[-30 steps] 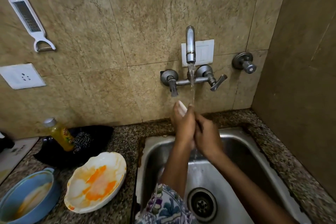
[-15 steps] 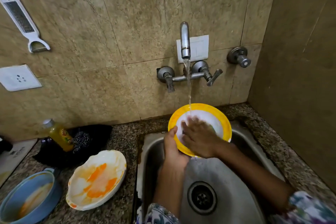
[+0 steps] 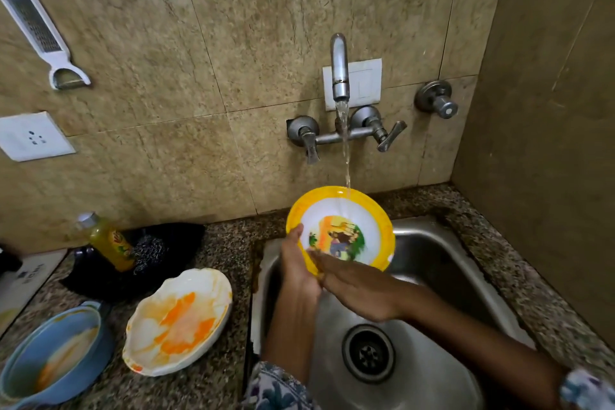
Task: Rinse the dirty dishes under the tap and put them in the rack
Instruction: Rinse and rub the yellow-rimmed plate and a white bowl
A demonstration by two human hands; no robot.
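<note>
A yellow-rimmed plate [image 3: 346,210] with a cartoon picture is tilted up over the steel sink [image 3: 429,253]. Water from the tap [image 3: 339,66] runs onto its upper rim. My left hand [image 3: 296,268] grips the plate's lower left edge, thumb on the rim. My right hand [image 3: 356,289] lies flat with straight fingers, fingertips touching the plate's lower face. On the counter to the left lie a white dish [image 3: 178,319] smeared with orange and a blue bowl [image 3: 50,353] with residue. No rack is in view.
A yellow bottle [image 3: 108,240] and a scrubber sit on a black cloth [image 3: 173,240] behind the dirty dishes. A grater [image 3: 36,30] and a socket [image 3: 31,136] are on the tiled wall. A side wall stands close on the right.
The plate has turned from edge-on to facing me under the stream. My right hand slid from the plate's centre down to its lower edge, uncovering the picture.
</note>
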